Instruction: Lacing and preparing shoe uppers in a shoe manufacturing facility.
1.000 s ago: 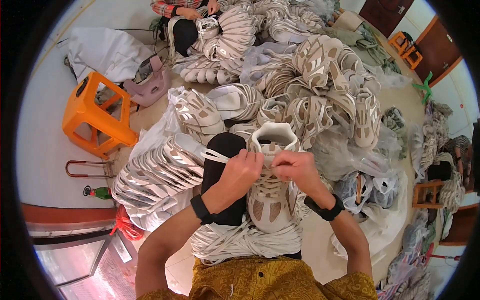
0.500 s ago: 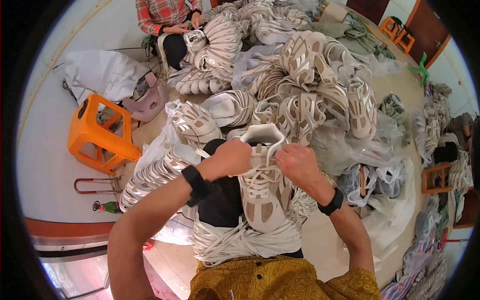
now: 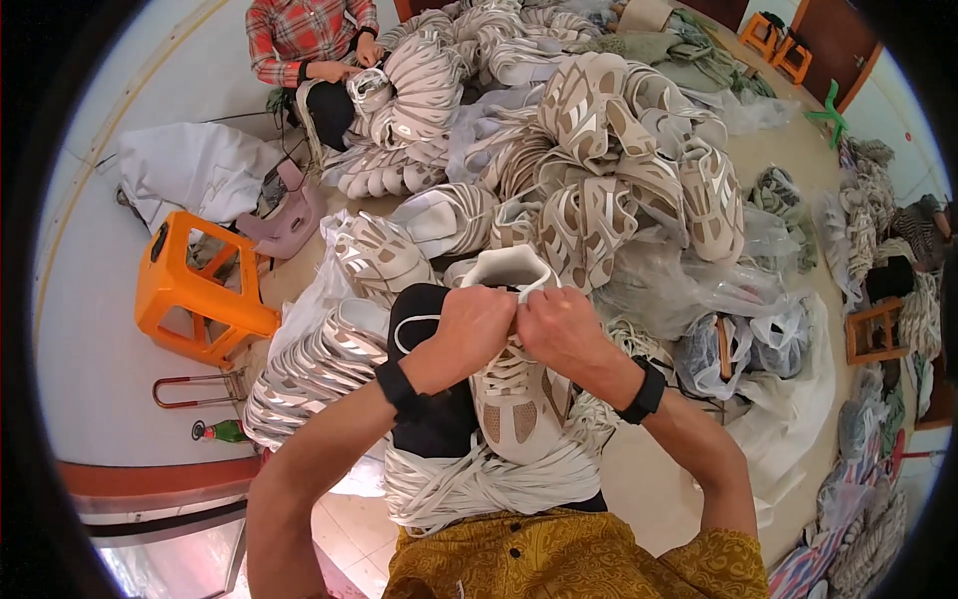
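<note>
A beige and white sneaker (image 3: 521, 409) rests toe toward me on my black-clad lap. Over its tongue, my left hand (image 3: 473, 334) and my right hand (image 3: 565, 327) are closed side by side, pinching the white shoelace (image 3: 411, 321); a loop of it sticks out left of my left hand. My fingertips are partly hidden behind my knuckles. Below the hands, crossed lacing runs down the shoe's front. Across my lap, under the toe, lies a thick bundle of loose white laces (image 3: 489, 484).
Nested rows of sneakers (image 3: 317, 369) stand at my left, and a big heap of sneakers (image 3: 589, 215) lies ahead. An orange stool (image 3: 205, 295) and a green bottle (image 3: 222, 430) are on the left. Plastic bags (image 3: 743, 354) lie right. A person in a plaid shirt (image 3: 311, 35) handles shoes at far left.
My two hands have come together over the shoe's tongue from either side of it. A lace loop now shows at the left. The view has shifted slightly.
</note>
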Motion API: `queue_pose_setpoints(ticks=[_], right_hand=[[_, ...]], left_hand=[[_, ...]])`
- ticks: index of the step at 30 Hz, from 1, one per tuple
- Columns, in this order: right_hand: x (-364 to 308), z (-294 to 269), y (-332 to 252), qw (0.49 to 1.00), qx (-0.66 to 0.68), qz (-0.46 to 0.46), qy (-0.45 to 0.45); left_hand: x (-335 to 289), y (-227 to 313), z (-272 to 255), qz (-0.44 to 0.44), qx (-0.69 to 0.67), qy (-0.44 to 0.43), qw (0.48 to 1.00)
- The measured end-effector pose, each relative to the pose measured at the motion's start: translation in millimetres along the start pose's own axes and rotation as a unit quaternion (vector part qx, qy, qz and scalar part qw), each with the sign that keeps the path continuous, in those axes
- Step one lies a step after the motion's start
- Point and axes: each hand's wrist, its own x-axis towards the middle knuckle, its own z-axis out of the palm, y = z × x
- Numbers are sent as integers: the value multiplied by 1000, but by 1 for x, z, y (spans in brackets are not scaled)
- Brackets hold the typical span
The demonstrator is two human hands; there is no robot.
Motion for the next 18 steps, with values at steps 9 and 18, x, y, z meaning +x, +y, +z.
queue_pose_setpoints(ticks=[9,18], right_hand=[[-15,12,12,900,379,208,56],[-19,16,9,876,402,261,56]], left_hand=[[26,-6,17,-46,-157,-99,982],[39,-12,14,52,-193,-182,963]])
